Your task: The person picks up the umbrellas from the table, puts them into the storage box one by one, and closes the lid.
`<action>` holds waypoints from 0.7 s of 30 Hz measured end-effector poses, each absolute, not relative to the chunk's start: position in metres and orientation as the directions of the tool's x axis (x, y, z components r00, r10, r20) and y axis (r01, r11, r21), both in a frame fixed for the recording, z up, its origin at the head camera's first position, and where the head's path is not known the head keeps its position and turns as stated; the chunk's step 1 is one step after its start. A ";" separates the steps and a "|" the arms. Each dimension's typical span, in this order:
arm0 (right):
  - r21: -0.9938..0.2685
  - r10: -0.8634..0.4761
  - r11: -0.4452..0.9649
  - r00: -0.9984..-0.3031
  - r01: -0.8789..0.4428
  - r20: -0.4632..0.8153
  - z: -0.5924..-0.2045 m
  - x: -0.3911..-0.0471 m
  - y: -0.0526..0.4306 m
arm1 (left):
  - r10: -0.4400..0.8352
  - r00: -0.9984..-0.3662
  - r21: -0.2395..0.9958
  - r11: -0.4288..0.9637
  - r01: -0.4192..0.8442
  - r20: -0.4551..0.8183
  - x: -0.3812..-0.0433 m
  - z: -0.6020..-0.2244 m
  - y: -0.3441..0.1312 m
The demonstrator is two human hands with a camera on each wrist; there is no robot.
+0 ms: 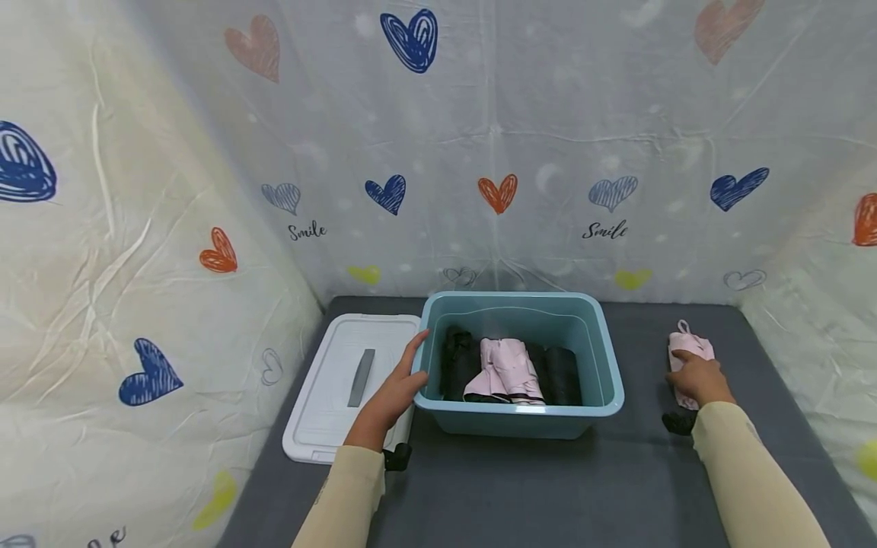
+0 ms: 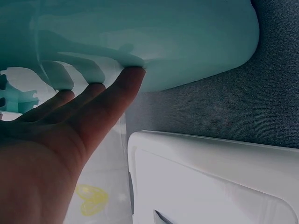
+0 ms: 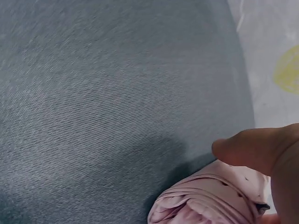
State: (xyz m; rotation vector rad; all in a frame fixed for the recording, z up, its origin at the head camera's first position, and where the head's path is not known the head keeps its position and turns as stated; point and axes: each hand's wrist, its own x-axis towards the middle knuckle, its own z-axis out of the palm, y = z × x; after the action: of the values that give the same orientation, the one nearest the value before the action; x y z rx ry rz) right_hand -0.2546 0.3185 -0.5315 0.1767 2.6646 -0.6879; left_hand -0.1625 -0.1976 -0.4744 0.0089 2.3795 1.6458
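Note:
My left hand (image 1: 390, 396) touches the left wall of a blue-green plastic bin (image 1: 514, 422), its fingers (image 2: 110, 105) extended against the outside of the wall. Inside the bin lie black rolled cloths (image 1: 563, 377) and pink rolled cloth (image 1: 510, 369) with a dark edge. Far to the right, my right hand (image 1: 702, 379) holds a rolled pink cloth (image 1: 693, 346) on the grey surface. A thin loop sticks out at its far end. The right wrist view shows the spiral end of this pink cloth (image 3: 201, 200), with the thumb along one side; most of the other fingers are hidden.
A white lid (image 1: 318, 396) with a grey handle (image 1: 361, 378) lies flat left of the bin. Grey fabric covers the tabletop (image 1: 521, 487). Heart-printed sheets (image 1: 438, 152) hang behind and on both sides.

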 end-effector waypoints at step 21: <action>-0.509 -0.067 0.858 -0.971 0.062 -0.231 -0.538 -0.236 0.326 | 0.149 -0.963 0.912 0.380 -0.152 -0.223 -0.155 -0.453 -0.192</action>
State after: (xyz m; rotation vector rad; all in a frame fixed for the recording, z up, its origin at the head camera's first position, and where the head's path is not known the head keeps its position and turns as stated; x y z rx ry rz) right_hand -0.2361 0.3261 -0.5381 -0.0034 2.7927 -0.7773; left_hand -0.1549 -0.1917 -0.4535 -0.0029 2.3743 1.6129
